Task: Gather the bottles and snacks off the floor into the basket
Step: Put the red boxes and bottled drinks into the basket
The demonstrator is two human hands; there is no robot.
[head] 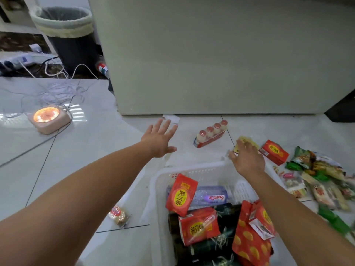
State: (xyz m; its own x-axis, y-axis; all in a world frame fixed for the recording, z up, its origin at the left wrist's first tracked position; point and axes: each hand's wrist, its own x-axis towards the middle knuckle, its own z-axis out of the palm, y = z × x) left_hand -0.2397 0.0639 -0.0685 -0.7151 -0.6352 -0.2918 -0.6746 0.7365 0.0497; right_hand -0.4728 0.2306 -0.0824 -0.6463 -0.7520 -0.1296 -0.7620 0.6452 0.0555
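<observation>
A white plastic basket (159,181) sits on the floor in front of me, holding red snack boxes, a red bag, dark green packets and a clear water bottle (210,196). My left hand (159,140) is stretched out with fingers spread, empty, left of a pack of small red-capped drink bottles (210,136) lying on the tiles. My right hand (246,158) is beyond the basket's far rim with its fingers on a yellow snack packet (246,141). A red box (273,152) lies just right of it. A small wrapped snack (118,215) lies left of the basket.
A heap of green and pale snack packets (317,179) covers the floor at the right. A large grey cabinet (211,54) stands ahead. A glowing pink device (48,118) with tangled cables lies at the left, and a lined bin (67,31) stands at the back left.
</observation>
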